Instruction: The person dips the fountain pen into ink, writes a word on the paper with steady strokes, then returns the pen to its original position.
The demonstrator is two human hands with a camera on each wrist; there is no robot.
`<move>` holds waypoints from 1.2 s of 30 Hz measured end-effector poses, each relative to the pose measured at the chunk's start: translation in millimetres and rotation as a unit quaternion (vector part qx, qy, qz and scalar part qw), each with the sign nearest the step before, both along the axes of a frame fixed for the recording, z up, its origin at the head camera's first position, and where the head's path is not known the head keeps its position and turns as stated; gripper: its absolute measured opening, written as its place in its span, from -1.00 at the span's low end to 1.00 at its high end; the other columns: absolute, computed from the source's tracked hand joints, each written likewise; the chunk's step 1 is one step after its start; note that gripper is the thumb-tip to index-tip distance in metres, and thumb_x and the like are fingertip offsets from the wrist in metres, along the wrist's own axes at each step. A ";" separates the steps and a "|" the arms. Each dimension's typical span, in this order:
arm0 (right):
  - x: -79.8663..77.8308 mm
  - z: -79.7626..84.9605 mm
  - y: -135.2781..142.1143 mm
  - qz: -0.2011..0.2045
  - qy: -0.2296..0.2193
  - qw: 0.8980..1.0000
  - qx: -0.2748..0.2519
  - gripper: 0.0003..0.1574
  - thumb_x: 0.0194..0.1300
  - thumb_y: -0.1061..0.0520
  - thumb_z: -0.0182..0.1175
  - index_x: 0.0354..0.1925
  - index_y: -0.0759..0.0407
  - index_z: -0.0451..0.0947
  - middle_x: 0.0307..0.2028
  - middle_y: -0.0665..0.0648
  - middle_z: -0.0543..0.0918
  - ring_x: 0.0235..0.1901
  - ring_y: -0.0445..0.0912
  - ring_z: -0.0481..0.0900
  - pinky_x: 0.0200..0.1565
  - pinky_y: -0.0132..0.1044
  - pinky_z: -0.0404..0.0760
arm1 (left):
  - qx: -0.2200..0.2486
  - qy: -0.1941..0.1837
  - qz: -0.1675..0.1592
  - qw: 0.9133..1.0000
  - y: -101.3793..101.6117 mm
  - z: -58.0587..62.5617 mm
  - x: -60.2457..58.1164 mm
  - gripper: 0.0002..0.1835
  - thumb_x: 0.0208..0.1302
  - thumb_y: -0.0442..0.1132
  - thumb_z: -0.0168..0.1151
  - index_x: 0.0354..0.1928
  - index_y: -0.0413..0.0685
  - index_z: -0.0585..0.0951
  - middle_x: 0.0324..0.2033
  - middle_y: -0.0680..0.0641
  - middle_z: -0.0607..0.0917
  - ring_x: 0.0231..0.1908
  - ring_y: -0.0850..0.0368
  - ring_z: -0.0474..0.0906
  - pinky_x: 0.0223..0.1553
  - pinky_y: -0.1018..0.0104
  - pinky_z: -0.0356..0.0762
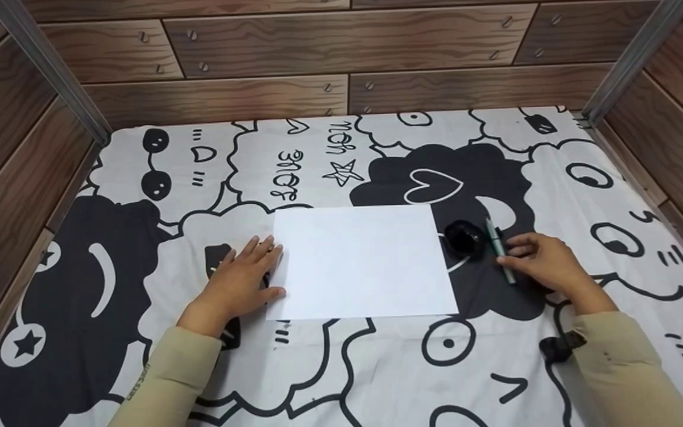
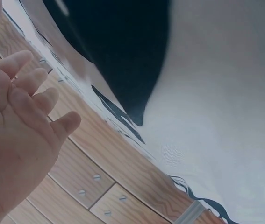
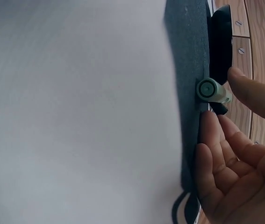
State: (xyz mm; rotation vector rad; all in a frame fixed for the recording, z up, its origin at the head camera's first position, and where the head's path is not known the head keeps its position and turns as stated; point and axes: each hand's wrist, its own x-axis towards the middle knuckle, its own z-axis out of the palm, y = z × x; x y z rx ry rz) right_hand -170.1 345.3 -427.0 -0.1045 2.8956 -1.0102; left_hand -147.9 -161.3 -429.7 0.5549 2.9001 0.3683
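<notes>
Khaki fabric sleeves (image 1: 620,350) sit nearest the head camera, 1 at the bottom left and 1 at the bottom right of the frame. Beyond the first, the left hand (image 1: 238,284) lies with fingers spread, fingertips and thumb at the left edge of a blank white rectangular paper sheet (image 1: 359,261) in the middle of the frame. Right of centre, the right hand (image 1: 546,261) straddles a slim pale-green pen (image 1: 504,264), fingers loosely bent and not closed round it; whether the thumb touches, I cannot tell. Between pen and sheet is a glossy black round object (image 1: 464,239), perhaps a small bowl. Underneath spreads a black-and-white cartoon-print cloth (image 1: 395,367), with brown plank-patterned walls (image 1: 341,41) across the top.

The barrel looks round, so a nudge from the thumb could roll the pen into the black object; a weak pinch could let it slip. If the left hand slid, the light sheet could skew or crease.

The right wrist view shows the pen's blunt end and the gap between thumb and fingers, with the black object in profile at the upper right. Only the head view shows the whole sheet; the left wrist view shows the left palm, hidden from above
</notes>
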 end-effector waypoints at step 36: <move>0.9 0.4 -0.1 0.004 -0.020 0.998 -0.059 -0.51 0.24 0.12 0.26 0.02 0.46 0.53 -0.25 0.21 0.67 -0.49 -0.24 0.53 -0.47 -0.39 0.54 | 0.021 -0.038 -0.033 0.999 -1.4 -3.2 0.5 -0.32 0.31 -0.06 0.19 0.40 -0.12 0.27 0.41 -0.14 0.18 0.40 -0.15 -0.01 0.28 -0.20 0.08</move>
